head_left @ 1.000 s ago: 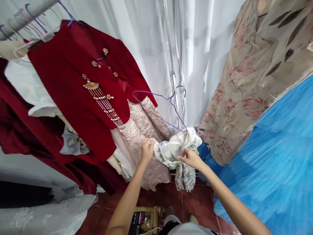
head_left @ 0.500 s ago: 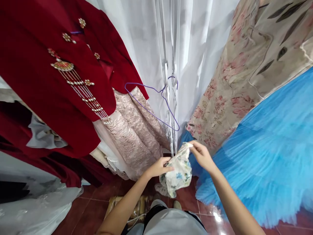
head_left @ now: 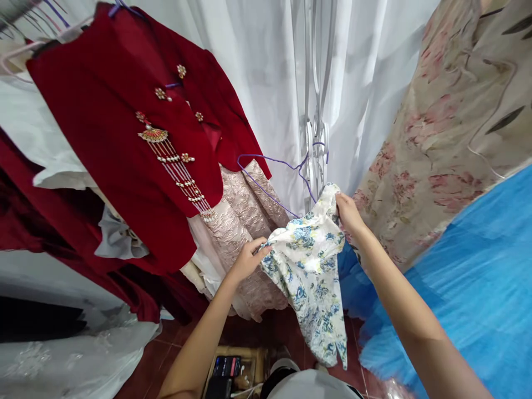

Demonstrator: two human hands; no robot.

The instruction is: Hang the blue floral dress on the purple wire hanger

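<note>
"White pleated curtain [head_left: 261, 72] hangs across the back, dark red tiled floor [head_left: 160, 354] below; what are the fingers doing?"

"Left hand [head_left: 247, 260]: thumb and fingers pinching the upper edge of a white cloth garment with blue and yellow flowers [head_left: 318, 271]; right hand [head_left: 349, 213]: fingers gripping the opposite edge, higher up, some fingertips hidden by the cloth."

"Where is that garment, exactly?"

"Held out between both hands, draping down in front of the person, over the floor; its top covers one lower corner of a thin purple hanger [head_left: 300, 167]; whether they touch, I cannot tell."

"And farther out?"

"On the left, a pale pink, crinkled, shiny skirt [head_left: 241, 194]; then a deep red jacket [head_left: 120, 133] bearing a fan-shaped beaded ornament [head_left: 153, 134]; on the right, a beige cloth garment with pink flowers [head_left: 432, 155]; lower down, bright blue ruffled tulle [head_left: 461, 266]."
</note>
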